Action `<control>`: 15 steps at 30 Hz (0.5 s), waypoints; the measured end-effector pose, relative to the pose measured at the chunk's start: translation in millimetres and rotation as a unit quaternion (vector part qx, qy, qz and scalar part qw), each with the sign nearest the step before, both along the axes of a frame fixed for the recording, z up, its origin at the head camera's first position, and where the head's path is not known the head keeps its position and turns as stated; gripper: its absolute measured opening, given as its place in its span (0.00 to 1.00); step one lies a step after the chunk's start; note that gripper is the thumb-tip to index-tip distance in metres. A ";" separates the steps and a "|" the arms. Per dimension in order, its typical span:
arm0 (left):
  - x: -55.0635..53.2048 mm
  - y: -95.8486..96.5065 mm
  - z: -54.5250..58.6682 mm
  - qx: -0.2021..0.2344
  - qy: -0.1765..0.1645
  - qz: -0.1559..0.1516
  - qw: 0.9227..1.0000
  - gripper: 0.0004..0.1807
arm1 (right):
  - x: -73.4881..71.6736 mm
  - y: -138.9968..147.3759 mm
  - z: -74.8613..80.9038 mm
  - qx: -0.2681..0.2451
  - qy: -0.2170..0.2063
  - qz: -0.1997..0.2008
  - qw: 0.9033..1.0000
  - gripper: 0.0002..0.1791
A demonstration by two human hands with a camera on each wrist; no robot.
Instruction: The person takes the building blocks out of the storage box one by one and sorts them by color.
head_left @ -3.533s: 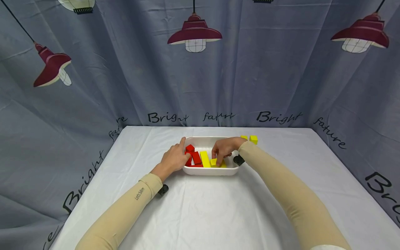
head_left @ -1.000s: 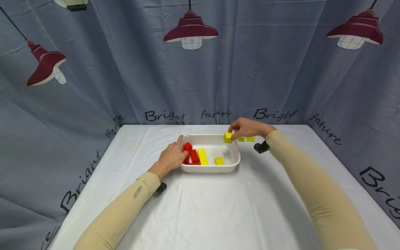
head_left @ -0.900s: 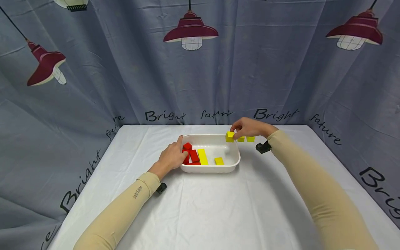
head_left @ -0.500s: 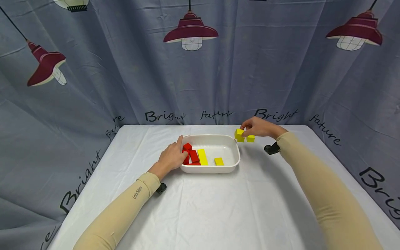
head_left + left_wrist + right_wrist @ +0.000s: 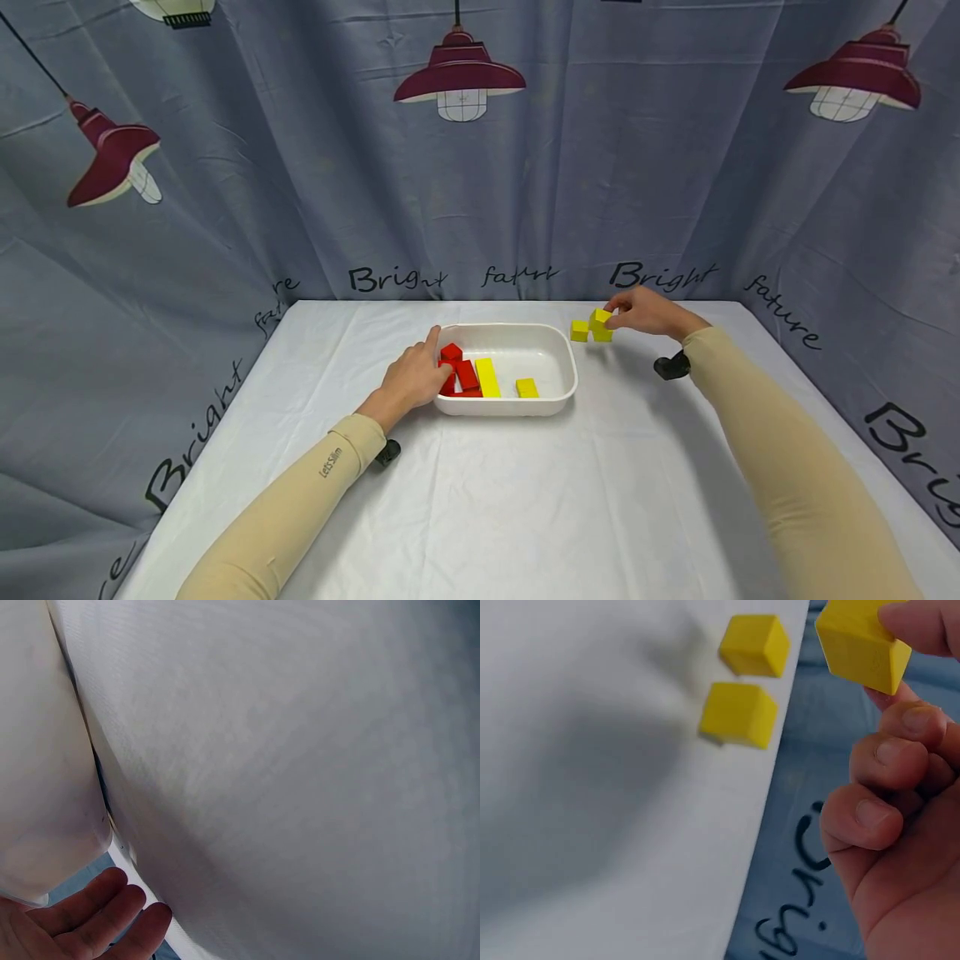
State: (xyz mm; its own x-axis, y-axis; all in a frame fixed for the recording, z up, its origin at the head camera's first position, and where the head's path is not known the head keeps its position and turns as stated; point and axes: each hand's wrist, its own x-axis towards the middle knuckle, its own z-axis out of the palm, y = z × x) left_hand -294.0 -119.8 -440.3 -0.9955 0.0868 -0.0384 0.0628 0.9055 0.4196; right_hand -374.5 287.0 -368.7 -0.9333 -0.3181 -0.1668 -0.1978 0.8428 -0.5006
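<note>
In the head view, a white rectangular tray (image 5: 540,407) stands mid-table. My left hand (image 5: 408,377) holds its left side, the thumb over the rim and the index finger along the back corner. Inside lie several red blocks (image 5: 467,375), a long yellow block (image 5: 487,377) and a short yellow block (image 5: 527,388). Behind the tray to the right, my right hand (image 5: 648,313) pinches a yellow cube (image 5: 862,645) between thumb and fingers, off the table. Two more yellow cubes sit below it side by side, a left cube (image 5: 579,331) and a right cube (image 5: 602,335).
A white cloth covers the table (image 5: 510,500). Its back edge runs close behind the yellow cubes, against a grey-blue curtain (image 5: 330,183) printed with lamps and lettering. In the left wrist view, the cloth fills most of the picture.
My right hand has lifted a yellow cube out of the tray and carried it rightwards past the rim, over the cubes on the table. My left hand stays at the tray.
</note>
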 end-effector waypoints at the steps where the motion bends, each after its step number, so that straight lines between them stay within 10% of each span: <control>1: 0.1 0.2 0.3 -0.001 -0.001 -0.001 1.000 0.41 | -0.3 2.1 -2.1 -0.001 0.001 -0.006 1.000 0.26; 15: -0.2 0.0 -1.0 -0.002 -0.001 0.001 1.000 0.41 | 1.6 24.8 -20.3 -0.012 -0.004 -0.074 0.997 0.29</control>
